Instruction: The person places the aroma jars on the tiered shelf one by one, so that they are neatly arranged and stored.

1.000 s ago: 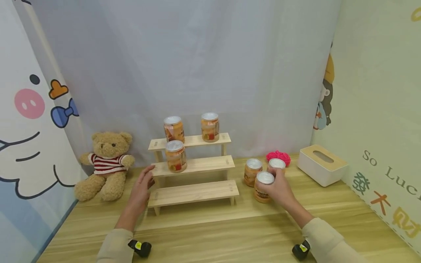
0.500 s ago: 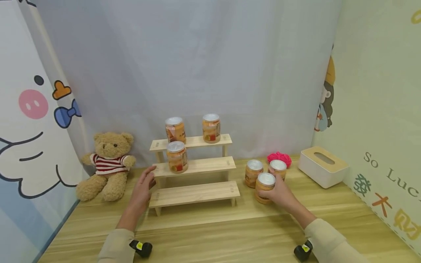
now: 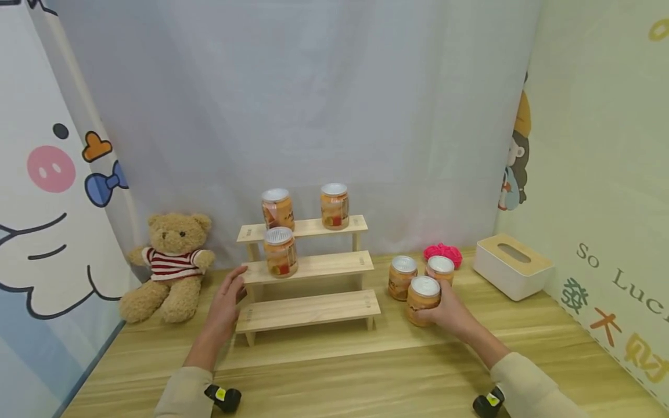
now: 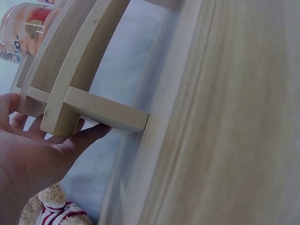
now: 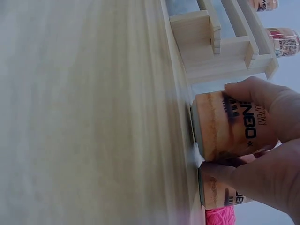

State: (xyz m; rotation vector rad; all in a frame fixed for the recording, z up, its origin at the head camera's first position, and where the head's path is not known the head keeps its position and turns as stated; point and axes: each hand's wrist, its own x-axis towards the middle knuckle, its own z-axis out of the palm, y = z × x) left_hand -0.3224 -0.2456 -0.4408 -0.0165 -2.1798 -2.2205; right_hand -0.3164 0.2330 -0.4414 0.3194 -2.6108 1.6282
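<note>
Can [image 3: 422, 298] at front, within the right hand's [image 3: 453, 312] grip

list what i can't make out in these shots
Head: lower part of the rear-right can, hidden by the right hand and held can.
Head: base of the top-left can, partly hidden by the middle-shelf can, whose small print is too small.
Left wrist: rest of the bear, cut off by the bottom edge.
</note>
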